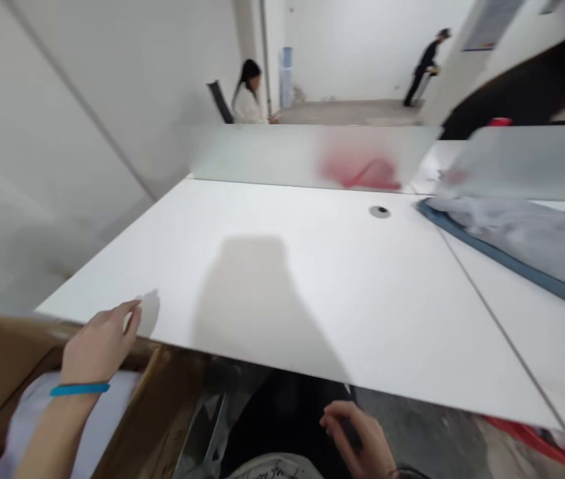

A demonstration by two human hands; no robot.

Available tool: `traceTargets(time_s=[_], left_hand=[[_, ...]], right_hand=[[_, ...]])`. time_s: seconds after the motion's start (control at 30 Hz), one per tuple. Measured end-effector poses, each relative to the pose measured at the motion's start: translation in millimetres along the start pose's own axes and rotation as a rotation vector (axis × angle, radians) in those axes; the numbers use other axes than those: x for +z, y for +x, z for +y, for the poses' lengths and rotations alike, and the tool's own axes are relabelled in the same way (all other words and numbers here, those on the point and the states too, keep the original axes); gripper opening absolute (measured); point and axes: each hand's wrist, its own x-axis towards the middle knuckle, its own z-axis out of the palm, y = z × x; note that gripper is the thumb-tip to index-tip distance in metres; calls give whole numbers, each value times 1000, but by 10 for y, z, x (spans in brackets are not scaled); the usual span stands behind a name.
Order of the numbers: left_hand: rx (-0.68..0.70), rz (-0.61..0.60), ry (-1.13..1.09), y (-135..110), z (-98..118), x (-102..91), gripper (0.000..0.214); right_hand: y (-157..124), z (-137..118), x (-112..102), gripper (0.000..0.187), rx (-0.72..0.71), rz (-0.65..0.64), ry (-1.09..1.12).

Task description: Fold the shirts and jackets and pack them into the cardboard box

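The white desk (362,293) spreads before me, its front edge slanting across my view, lower toward the right. At its near left corner sits the cardboard box (137,412), its open top facing up; its right wall runs away from me toward the desk (the near end is cut off, so I cannot tell its long axis). Inside lies something white (117,397). My left forearm reaches over the box, the left hand (98,342) palm-down by the desk edge, fingers pointing forward and right; thumb and forefinger bow around a gap, though I cannot tell whether their tips meet. My right hand (362,439) hovers near my lap, fingers loosely bent and parted, pointing left, gripping nothing I can see. A blue band (80,389) rings my left wrist.
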Motion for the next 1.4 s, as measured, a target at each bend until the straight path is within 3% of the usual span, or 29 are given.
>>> traceTargets(time_s=[0.13,0.27,0.4,0.5,0.6,0.77,0.83,1.03,1.27,1.4], left_hand=[[340,11,-74,913,847,382,32],[704,-57,-116,1587,1790,772,32],[891,-193,-180,1949,2781,1168,34],[855,-238,-256,2065,3178,1361,35],[826,-261,-341,2128,3219,1445,33],[826,-280,-416,2165,3113,1449,31],[823,-287,-429,2169,3115,1439,30],[805,-307,-476,2177,3129,1436,30],[791,-340,-486,2186,3120,1447,30],[789,-344,-487,2190,3120,1444,30]], right_hand=[[395,19,-635,15,84,285,-83],[877,335,-1335,15,182,543,-153],[1564,944,-2082,18,295,649,-188],[2086,1452,-2593,16,504,669,-430],[2468,1838,-2902,19,615,716,-529],[2759,2135,-3044,30,714,847,-590],[2801,2173,-3079,33,761,857,-652],[2865,2191,-3155,23,899,721,-819],[2857,2108,-3167,32,897,774,-832],[2781,2094,-3182,28,873,785,-827]])
